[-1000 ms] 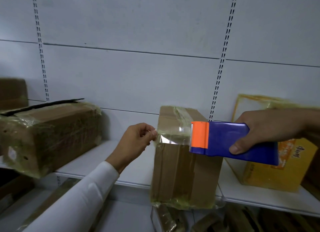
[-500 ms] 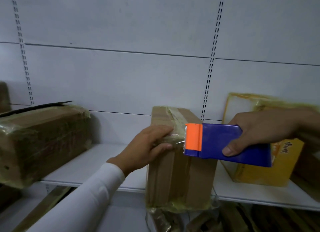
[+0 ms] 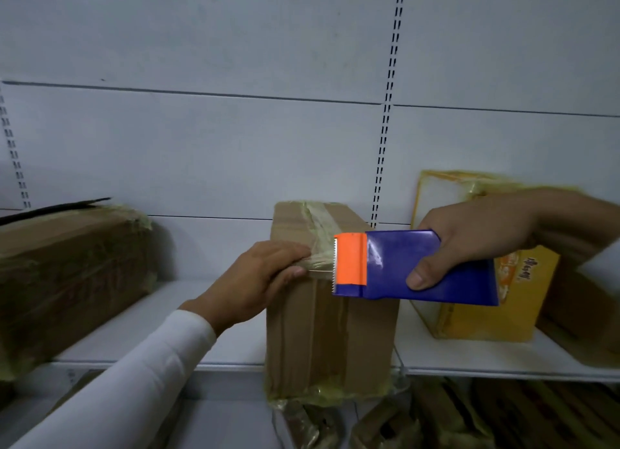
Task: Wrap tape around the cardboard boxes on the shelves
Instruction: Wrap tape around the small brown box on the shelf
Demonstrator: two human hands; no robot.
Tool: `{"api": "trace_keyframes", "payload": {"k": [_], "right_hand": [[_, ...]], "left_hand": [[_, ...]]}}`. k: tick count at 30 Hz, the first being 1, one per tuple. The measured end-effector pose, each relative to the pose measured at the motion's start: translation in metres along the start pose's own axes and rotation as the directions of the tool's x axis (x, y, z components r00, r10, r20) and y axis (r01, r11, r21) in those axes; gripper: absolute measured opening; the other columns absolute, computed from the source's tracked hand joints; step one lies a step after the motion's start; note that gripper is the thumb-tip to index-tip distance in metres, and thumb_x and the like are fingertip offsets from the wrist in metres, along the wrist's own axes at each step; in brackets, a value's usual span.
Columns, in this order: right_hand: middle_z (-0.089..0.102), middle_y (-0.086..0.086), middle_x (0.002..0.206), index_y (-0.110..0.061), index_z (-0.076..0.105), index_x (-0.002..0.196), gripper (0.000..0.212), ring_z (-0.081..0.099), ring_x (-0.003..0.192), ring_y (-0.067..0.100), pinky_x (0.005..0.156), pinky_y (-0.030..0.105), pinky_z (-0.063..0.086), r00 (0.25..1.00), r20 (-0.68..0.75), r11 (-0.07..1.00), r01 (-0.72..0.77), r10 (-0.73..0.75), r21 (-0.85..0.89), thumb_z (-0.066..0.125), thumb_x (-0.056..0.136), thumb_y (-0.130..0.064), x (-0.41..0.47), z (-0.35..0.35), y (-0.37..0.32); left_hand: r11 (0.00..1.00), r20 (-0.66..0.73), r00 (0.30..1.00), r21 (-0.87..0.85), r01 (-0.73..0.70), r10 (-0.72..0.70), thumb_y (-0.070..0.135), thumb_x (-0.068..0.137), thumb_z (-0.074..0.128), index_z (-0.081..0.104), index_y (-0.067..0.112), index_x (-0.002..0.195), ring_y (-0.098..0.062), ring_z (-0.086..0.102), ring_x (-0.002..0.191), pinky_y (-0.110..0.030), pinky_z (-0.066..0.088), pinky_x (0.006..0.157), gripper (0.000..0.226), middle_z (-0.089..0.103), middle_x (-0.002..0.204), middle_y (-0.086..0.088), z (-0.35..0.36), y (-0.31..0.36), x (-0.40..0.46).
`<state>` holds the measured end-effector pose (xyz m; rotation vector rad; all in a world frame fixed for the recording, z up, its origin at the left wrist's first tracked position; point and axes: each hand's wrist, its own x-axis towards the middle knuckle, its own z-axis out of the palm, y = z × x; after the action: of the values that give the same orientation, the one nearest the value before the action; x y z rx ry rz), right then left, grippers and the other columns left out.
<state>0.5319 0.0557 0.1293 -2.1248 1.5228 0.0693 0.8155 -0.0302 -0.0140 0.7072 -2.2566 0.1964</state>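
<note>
Head view: middle cardboard box (image 3: 330,331) stands upright at the shelf (image 3: 161,328) front edge, clear tape (image 3: 320,262) stretched across its upper front. Left hand (image 3: 258,282) presses flat fingers on the tape at the box's 10 o'clock corner. Right hand (image 3: 476,237), at 3 o'clock, grasps the blue-orange tape dispenser (image 3: 412,266). Brown box (image 3: 67,281) at 9 o'clock, yellow box (image 3: 476,301) behind.

A stockroom or shop backroom: white slotted-upright shelving (image 3: 161,328), taped cardboard boxes (image 3: 328,334), more stock below.

Pale slotted wall panels (image 3: 235,146), white shelf (image 3: 208,318)
</note>
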Motion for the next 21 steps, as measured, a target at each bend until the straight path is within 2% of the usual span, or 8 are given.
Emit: {"api": "trace_keyframes", "payload": {"k": [4, 8, 12, 15, 17, 19, 21], "right_hand": [[0.075, -0.002, 0.085, -0.019, 0.069, 0.094, 0.028, 0.070, 0.073, 0.011, 0.063, 0.020, 0.052, 0.999, 0.041, 1.000, 0.015, -0.016, 0.020, 0.074, 0.079, -0.042, -0.009, -0.013, 0.015], [0.074, 0.008, 0.081, -0.022, 0.072, 0.078, 0.043, 0.068, 0.072, 0.023, 0.065, 0.030, 0.050, 1.000, -0.003, 0.999, 0.015, -0.015, 0.045, 0.080, 0.061, -0.061, -0.015, -0.020, 0.049], [0.071, 0.002, 0.073, -0.016, 0.068, 0.080, 0.035, 0.066, 0.066, 0.015, 0.059, 0.022, 0.048, 0.999, -0.037, 0.992, 0.009, -0.004, 0.128, 0.081, 0.072, -0.047, 0.000, -0.008, 0.066], [0.073, 0.002, 0.079, -0.014, 0.068, 0.085, 0.038, 0.069, 0.072, 0.017, 0.062, 0.023, 0.051, 0.999, -0.032, 0.978, 0.018, -0.012, 0.208, 0.081, 0.066, -0.044, 0.017, 0.005, 0.076], [0.073, 0.001, 0.080, -0.014, 0.067, 0.086, 0.042, 0.069, 0.073, 0.015, 0.063, 0.023, 0.052, 0.999, -0.034, 0.968, 0.041, -0.034, 0.246, 0.079, 0.061, -0.045, 0.025, 0.010, 0.081], [0.073, 0.000, 0.080, -0.014, 0.067, 0.088, 0.044, 0.069, 0.074, 0.015, 0.064, 0.023, 0.052, 0.997, -0.043, 0.961, 0.068, -0.058, 0.268, 0.079, 0.060, -0.046, 0.029, 0.014, 0.082], [0.073, 0.000, 0.080, -0.014, 0.066, 0.089, 0.045, 0.070, 0.074, 0.014, 0.064, 0.022, 0.052, 0.996, -0.049, 0.954, 0.091, -0.080, 0.287, 0.079, 0.059, -0.045, 0.031, 0.016, 0.082]], "left_hand": [[0.999, 0.014, 0.999, 0.014, 0.029, -0.030, 0.048, 0.100, 0.033, 0.058, 0.020, 0.127, -0.008, 0.053, 0.118, -0.022, 0.040, 0.102, 0.046, 0.059, 0.129, 0.007, -0.019, -0.019, -0.019], [0.997, 0.024, 1.000, 0.073, -0.001, -0.001, 0.044, 0.101, 0.035, 0.057, 0.018, 0.126, -0.011, 0.056, 0.117, -0.024, 0.043, 0.099, 0.043, 0.060, 0.128, 0.004, -0.037, -0.033, -0.031], [0.996, 0.069, 0.998, 0.088, -0.016, 0.010, 0.041, 0.101, 0.036, 0.059, 0.015, 0.125, -0.012, 0.056, 0.118, -0.027, 0.043, 0.100, 0.042, 0.060, 0.128, 0.002, -0.036, -0.031, -0.026], [0.996, 0.145, 0.988, 0.075, 0.038, -0.049, 0.045, 0.099, 0.034, 0.056, 0.023, 0.126, -0.006, 0.055, 0.116, -0.027, 0.045, 0.097, 0.041, 0.058, 0.126, 0.009, -0.045, -0.025, -0.022], [0.983, 0.186, 0.975, 0.163, 0.089, -0.119, 0.059, 0.095, 0.028, 0.056, 0.028, 0.119, -0.008, 0.058, 0.103, -0.033, 0.049, 0.087, 0.048, 0.061, 0.114, 0.012, -0.052, -0.015, -0.014], [0.928, 0.183, 0.973, 0.367, 0.066, -0.141, 0.073, 0.089, 0.020, 0.060, 0.026, 0.103, -0.015, 0.059, 0.085, -0.036, 0.050, 0.075, 0.063, 0.063, 0.094, 0.008, -0.056, 0.003, 0.003], [0.856, 0.148, 0.985, 0.517, -0.001, -0.088, 0.075, 0.087, 0.020, 0.060, 0.022, 0.102, -0.022, 0.062, 0.082, -0.034, 0.051, 0.075, 0.068, 0.067, 0.092, 0.003, -0.050, 0.024, 0.025]]}}
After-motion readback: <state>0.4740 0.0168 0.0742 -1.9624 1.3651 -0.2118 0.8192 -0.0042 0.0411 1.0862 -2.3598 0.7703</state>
